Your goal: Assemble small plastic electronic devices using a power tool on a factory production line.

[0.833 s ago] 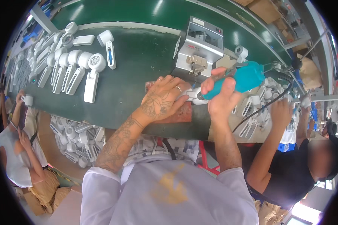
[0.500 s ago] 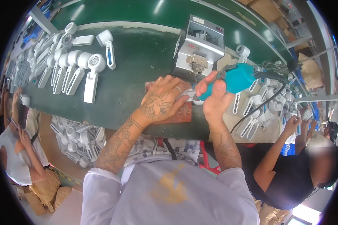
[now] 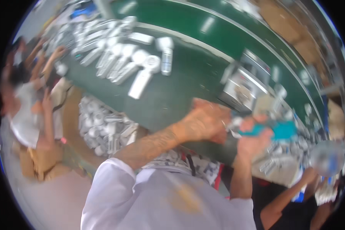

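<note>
The picture is smeared by motion. My right hand (image 3: 253, 141) is closed round a teal electric screwdriver (image 3: 283, 131), whose tip points left toward my left hand. My left hand (image 3: 203, 122) lies over a reddish work pad (image 3: 219, 137), its fingers closed on a small white plastic part (image 3: 235, 123). Most of that part is hidden under the fingers, and the screwdriver's front end is close to it; whether they touch I cannot tell. Just beyond the hands stands a silver screw feeder (image 3: 241, 90).
White handheld fans (image 3: 140, 84) lie in rows at the left of the green bench (image 3: 180, 92). A carton (image 3: 73, 126) full of white fans stands below its edge. More fans (image 3: 270, 165) lie at the right. Co-workers sit on both sides; one (image 3: 283, 203) reaches forward at the right.
The whole view has swung left, so bench, feeder and hands appear farther right and lower. My hands keep the same hold on the screwdriver and the white plastic part.
</note>
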Motion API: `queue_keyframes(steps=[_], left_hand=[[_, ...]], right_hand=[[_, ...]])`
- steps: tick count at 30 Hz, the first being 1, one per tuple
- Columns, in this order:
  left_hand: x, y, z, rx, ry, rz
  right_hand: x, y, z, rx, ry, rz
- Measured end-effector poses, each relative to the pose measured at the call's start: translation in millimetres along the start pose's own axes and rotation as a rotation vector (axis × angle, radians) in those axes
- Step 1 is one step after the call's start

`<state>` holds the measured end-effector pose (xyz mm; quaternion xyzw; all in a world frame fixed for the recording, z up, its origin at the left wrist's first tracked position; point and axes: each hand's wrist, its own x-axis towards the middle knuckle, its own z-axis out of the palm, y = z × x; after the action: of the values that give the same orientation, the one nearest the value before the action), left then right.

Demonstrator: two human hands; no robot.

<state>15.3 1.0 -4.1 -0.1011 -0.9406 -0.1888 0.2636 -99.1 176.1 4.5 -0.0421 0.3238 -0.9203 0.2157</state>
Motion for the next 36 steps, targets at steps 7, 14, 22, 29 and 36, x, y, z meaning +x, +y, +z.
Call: queue_keyframes(steps=[7, 14, 22, 29, 36], left_hand=[[-53.8, -36.4, -92.8, -0.313, 0.478, -0.978], [-101.5, -182.1, -171.4, 0.167, 0.763, -0.945], [126.2, 63.3, 27.7, -0.162, -0.066, -0.228], [164.5, 95.6, 148.4, -0.049, -0.246, -0.319], [112.6, 68.0, 88.7, -0.325, 0.087, -0.147]], right_hand=[[-72.3, -39.4, 26.4, -0.393, -0.298, -0.45], [-91.5, -28.2, -0.8, -0.545, -0.077, -0.302], [-116.2, -56.4, -7.5, -0.639, -0.058, -0.374], [-132.6, -66.1, -20.6, -0.678, 0.011, -0.36], [-112.1, -78.3, -25.0, -0.796, 0.012, -0.352]])
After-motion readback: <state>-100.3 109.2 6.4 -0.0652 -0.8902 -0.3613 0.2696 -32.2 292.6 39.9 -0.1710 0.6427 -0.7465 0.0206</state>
